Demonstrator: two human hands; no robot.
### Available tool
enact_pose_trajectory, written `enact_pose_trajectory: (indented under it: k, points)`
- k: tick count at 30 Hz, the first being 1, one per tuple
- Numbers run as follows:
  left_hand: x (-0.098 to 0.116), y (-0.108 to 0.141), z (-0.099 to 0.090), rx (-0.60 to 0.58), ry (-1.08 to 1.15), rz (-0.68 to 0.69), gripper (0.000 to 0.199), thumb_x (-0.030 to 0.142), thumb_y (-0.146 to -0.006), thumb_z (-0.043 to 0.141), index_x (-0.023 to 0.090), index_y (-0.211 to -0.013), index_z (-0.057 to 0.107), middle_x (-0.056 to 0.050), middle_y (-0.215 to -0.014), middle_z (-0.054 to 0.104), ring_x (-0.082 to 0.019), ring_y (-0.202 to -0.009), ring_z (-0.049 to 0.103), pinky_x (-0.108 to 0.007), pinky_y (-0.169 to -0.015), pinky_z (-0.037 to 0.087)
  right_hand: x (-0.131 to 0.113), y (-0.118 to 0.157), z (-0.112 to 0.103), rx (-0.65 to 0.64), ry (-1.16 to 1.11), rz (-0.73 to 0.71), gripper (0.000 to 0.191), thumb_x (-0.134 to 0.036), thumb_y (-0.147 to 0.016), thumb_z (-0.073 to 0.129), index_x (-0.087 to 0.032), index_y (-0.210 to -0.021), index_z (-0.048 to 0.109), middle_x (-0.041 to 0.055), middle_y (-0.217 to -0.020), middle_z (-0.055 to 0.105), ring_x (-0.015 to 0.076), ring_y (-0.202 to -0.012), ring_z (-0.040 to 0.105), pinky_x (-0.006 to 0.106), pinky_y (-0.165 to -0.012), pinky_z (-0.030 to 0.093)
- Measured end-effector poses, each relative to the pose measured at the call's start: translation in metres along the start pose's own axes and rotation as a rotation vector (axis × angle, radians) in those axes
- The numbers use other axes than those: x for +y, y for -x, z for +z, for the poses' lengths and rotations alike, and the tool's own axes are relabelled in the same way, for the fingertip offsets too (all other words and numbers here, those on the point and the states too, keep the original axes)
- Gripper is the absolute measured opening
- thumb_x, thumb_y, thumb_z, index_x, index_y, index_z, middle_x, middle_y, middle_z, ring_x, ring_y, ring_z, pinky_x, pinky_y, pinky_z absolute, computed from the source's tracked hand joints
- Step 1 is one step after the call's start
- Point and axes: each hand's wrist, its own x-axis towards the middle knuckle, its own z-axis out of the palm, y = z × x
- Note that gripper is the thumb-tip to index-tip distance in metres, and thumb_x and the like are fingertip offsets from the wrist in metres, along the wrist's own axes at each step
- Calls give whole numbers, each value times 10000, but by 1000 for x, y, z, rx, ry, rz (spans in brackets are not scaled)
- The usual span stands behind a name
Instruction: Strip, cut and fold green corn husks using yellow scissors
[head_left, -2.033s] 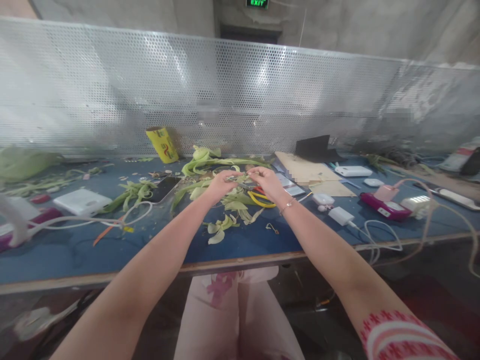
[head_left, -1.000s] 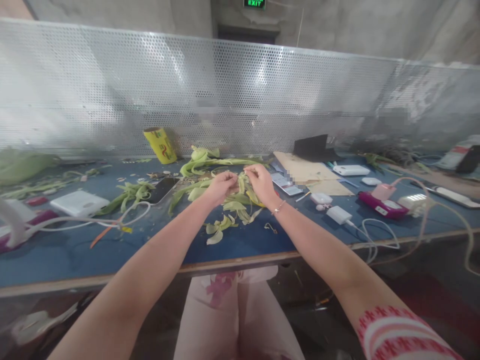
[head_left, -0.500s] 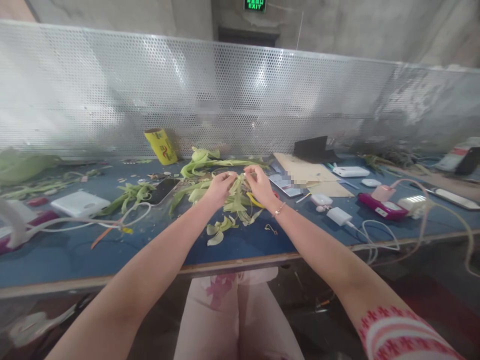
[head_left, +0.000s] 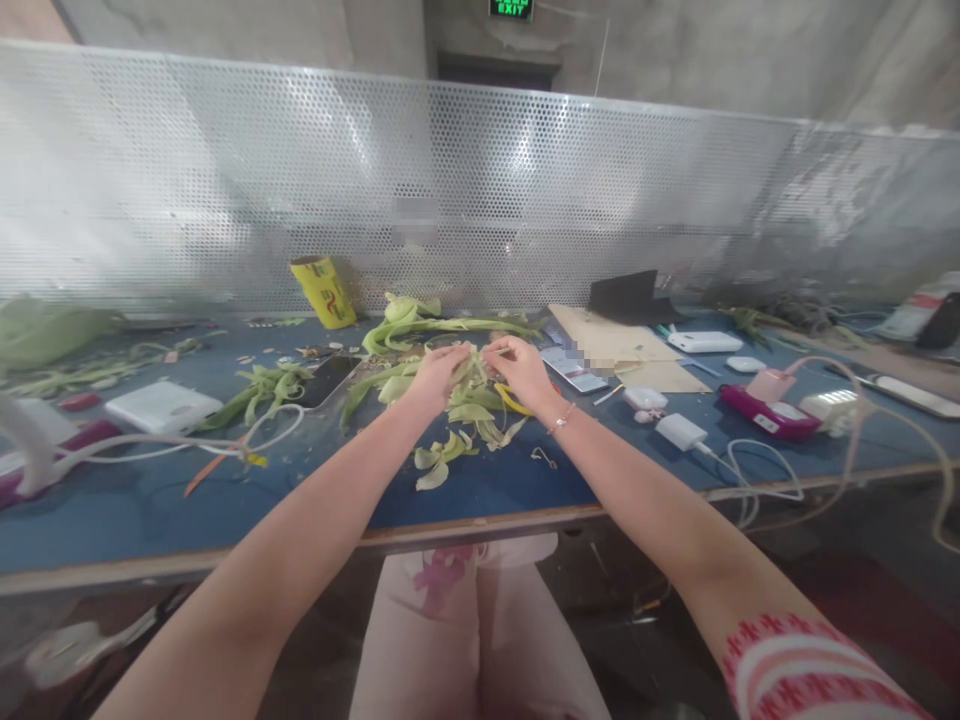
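Observation:
Both my hands meet over the middle of the blue table. My left hand (head_left: 442, 374) has its fingers pinched on a pale green leafy piece (head_left: 475, 372). On the other side of that piece, my right hand (head_left: 519, 370) pinches it too, with a thin bracelet on the wrist. Green leaves (head_left: 471, 412) lie just below my fingers, and a loose leaf cluster (head_left: 442, 458) rests nearer the front edge. Long green stalks (head_left: 405, 328) lie behind my left hand. A yellow strip (head_left: 513, 402) curves beside my right hand.
At the back left a yellow tube (head_left: 324, 292) leans near the perforated metal screen (head_left: 480, 190). A dark phone (head_left: 328, 382) and white box (head_left: 163, 407) lie left. Brown card (head_left: 611, 335), a white charger (head_left: 681, 432), cables and a purple power strip (head_left: 769, 412) lie right.
My right hand has turned slightly, its fingers now reaching flatter toward my left hand. My left hand has shifted only a little. The things on the table look unmoved.

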Motion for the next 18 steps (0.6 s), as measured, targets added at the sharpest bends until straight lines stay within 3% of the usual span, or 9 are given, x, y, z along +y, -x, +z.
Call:
enact_pose_trajectory:
  k: [6,11,14,18]
  points:
    - [0,2,4,-59,-26,-11,224,270,-584,756,114,-707,653,-19,-573,617,-101,-526,559,-222,-544,437,6,-4,2,64,-121,40,310,-335,-615,686,-191,-858,558,-26,-656,581,133,-651,573,287,-648,483]
    - [-1,2,5,-74,62,-38,271,193,-591,755,123,-805,604,12,-588,599,-84,-508,546,-213,-529,438,12,-5,6,15,-183,82,318,-434,-634,670,-185,-787,545,-19,-704,555,111,-652,529,258,-623,451]
    - [-1,3,5,-17,96,-56,328,126,-608,734,133,-898,583,41,-595,581,-51,-467,504,-183,-489,411,15,-4,6,-40,-96,99,341,-508,-683,615,-187,-726,509,-19,-687,528,108,-618,514,258,-598,449]
    - [0,5,6,-23,108,-86,268,120,-637,710,139,-873,587,38,-615,584,-56,-471,515,-190,-485,426,17,-4,4,-75,116,6,314,-506,-775,511,-200,-711,479,-36,-617,479,105,-548,483,245,-539,400]
